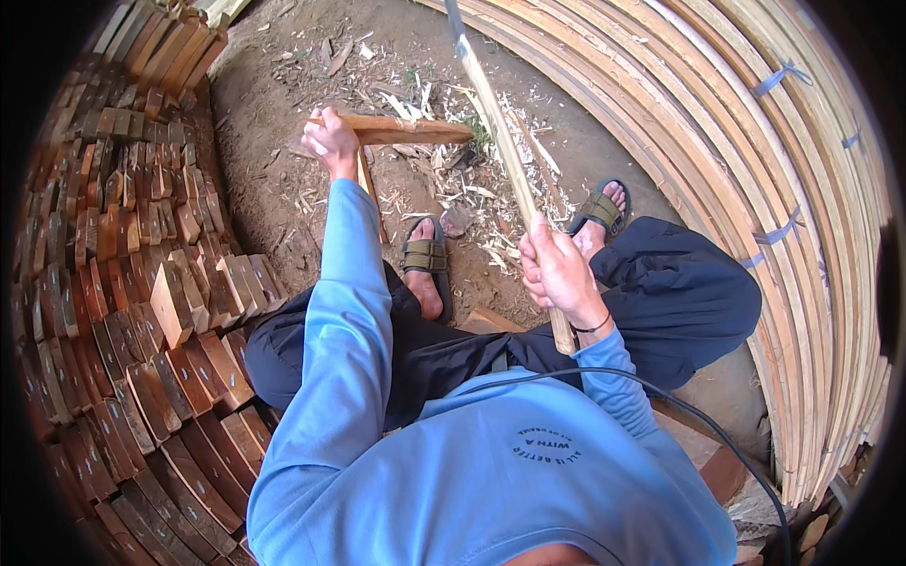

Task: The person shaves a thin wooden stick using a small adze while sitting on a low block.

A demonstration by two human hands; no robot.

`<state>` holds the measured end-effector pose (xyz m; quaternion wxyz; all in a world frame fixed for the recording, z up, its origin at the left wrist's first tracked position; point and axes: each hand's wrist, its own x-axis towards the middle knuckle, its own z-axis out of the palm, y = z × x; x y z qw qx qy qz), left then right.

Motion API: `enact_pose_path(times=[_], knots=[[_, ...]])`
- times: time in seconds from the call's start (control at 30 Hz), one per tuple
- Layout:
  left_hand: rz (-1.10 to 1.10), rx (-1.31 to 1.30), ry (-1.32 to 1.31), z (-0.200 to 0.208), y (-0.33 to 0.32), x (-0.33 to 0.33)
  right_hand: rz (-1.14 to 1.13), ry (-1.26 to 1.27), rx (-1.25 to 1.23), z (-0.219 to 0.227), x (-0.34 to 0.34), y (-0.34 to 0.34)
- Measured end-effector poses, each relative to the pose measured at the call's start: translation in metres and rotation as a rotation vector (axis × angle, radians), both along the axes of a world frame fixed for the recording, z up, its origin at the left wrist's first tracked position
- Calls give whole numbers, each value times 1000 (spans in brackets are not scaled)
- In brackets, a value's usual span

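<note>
My left hand (332, 141) is closed round the left end of a short wooden board (415, 130), which stretches right over the wood chips on the ground. Below that fist, a thin strip of wood (371, 193) slants down toward my left foot; whether the hand touches it I cannot tell. In my right hand (562, 272) is a tool with a long, pale wooden handle (498, 127), gripped near its lower end. Its shaft rises up and to the left, ending in dark metal that the picture's top edge cuts off. A gap separates the handle from the board.
Tall stacks of cut wood blocks (123, 311) line the left side. Long planks (698, 141) tied with bluish strips curve along the right. Shavings (481, 193) cover the dirt between my sandalled feet. A black cable (679, 398) runs across my shirt to the lower right.
</note>
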<state>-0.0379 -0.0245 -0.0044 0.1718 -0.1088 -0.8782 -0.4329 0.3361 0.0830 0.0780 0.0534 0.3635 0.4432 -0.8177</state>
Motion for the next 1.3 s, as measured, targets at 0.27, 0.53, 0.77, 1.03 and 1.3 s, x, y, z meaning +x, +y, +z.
enact_pose_path(times=[0.27, 0.53, 0.77, 1.03, 1.3], knots=[[33, -14, 79, 11, 18, 7, 331, -249, 962, -110, 2, -51], [-68, -14, 8, 11, 22, 10, 27, -93, -587, -68, 6, -22], [-48, 12, 60, 13, 19, 18, 366, -148, 949, 2, -1, -19], [-24, 2, -4, 11, 20, 15, 171, -57, 809, -9, -23, -33], [11, 22, -7, 5, 11, 12, 166, 27, 157, -85, -6, -28]])
